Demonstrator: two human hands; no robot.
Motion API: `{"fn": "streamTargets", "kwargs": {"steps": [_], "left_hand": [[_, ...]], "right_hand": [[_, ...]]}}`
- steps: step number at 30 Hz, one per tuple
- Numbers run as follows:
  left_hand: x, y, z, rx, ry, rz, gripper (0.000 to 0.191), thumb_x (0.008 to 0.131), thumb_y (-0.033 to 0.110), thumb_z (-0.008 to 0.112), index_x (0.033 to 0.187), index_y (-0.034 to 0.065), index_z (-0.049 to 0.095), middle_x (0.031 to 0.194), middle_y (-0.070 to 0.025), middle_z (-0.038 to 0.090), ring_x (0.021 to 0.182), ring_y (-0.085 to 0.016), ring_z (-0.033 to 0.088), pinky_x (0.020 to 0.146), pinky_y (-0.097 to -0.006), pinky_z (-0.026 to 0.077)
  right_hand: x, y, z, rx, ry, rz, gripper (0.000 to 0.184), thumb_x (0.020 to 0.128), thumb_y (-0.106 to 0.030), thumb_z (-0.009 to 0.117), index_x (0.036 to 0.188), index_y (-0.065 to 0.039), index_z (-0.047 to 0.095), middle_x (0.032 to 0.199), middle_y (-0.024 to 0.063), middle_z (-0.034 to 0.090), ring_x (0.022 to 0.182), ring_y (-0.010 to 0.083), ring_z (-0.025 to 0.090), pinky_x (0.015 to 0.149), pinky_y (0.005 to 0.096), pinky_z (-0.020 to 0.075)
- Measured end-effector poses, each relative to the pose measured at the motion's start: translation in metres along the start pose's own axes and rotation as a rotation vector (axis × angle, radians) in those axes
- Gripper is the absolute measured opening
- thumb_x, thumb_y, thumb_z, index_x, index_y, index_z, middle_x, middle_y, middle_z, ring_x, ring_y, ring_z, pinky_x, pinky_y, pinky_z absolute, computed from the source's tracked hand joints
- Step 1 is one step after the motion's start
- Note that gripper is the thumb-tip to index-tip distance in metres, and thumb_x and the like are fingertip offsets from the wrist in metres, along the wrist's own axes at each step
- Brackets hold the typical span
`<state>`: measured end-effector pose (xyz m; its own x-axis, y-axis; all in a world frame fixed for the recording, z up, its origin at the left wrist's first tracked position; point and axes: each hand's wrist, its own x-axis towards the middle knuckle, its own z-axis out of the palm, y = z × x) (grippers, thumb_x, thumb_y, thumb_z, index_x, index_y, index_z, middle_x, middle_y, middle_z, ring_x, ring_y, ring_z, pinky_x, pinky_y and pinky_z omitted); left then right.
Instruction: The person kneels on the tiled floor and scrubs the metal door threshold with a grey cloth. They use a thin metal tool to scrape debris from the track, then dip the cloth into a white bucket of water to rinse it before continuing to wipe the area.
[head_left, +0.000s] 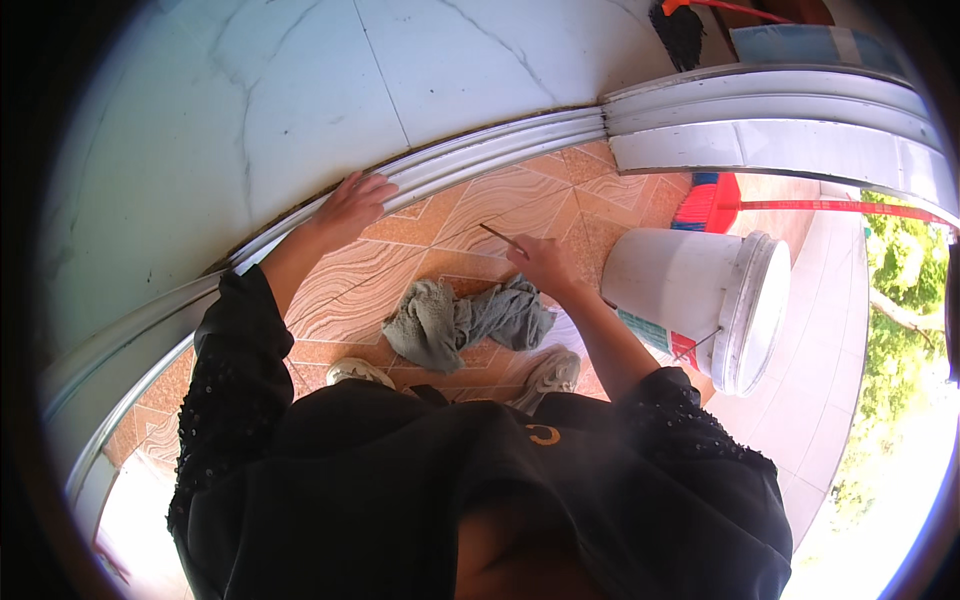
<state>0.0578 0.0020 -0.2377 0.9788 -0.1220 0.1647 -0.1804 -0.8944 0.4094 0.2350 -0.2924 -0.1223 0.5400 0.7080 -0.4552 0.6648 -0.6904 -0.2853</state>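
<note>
My left hand (354, 208) rests on the metal sliding-door track (480, 150), fingers over its rails and nothing visible in its grip. In my right hand (547, 262) is a thin brown stick (500, 236), its tip pointing up and left over the tiled floor (495, 196). Part of the stick is hidden by my fingers and wrist. Below that hand, a crumpled grey cloth (457, 319) lies on the floor in front of my shoes (553, 375). Dark grime lines the seam between the track and the marbled tile (315, 97).
To the right stands a white plastic bucket (667, 262) with a wire handle. Behind it is a red broom (720, 202) with red and blue bristles. A white sliding-door frame (750, 142) rises at the upper right. Beyond it are a black brush (679, 34) and a bluish box (810, 46).
</note>
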Motion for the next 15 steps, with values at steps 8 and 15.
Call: {"fn": "streamTargets", "kwargs": {"steps": [8, 15], "left_hand": [[0.037, -0.046, -0.12, -0.062, 0.794, -0.694, 0.01, 0.085, 0.015, 0.052, 0.086, 0.007, 0.057, 0.108, -0.0087, 0.06, 0.104, -0.031, 0.053, 0.087, -0.036, 0.044], [0.017, -0.004, -0.095, -0.032, 0.895, -0.643, 0.029, 0.072, -0.002, 0.053, 0.098, 0.0095, 0.058, 0.109, -0.0106, 0.058, 0.101, -0.031, 0.055, 0.083, -0.0379, 0.047]], "right_hand": [[0.0, 0.023, 0.02, 0.048, 0.004, 0.02, 0.027, 0.085, -0.034, 0.051, 0.09, -0.008, 0.06, 0.076, 0.0193, 0.063, 0.074, 0.0391, 0.061, 0.065, 0.0477, 0.0468], [0.002, 0.034, 0.026, 0.029, 0.003, 0.063, 0.027, 0.084, -0.033, 0.053, 0.089, -0.007, 0.06, 0.077, 0.0211, 0.062, 0.074, 0.04, 0.061, 0.066, 0.0475, 0.0476]]}}
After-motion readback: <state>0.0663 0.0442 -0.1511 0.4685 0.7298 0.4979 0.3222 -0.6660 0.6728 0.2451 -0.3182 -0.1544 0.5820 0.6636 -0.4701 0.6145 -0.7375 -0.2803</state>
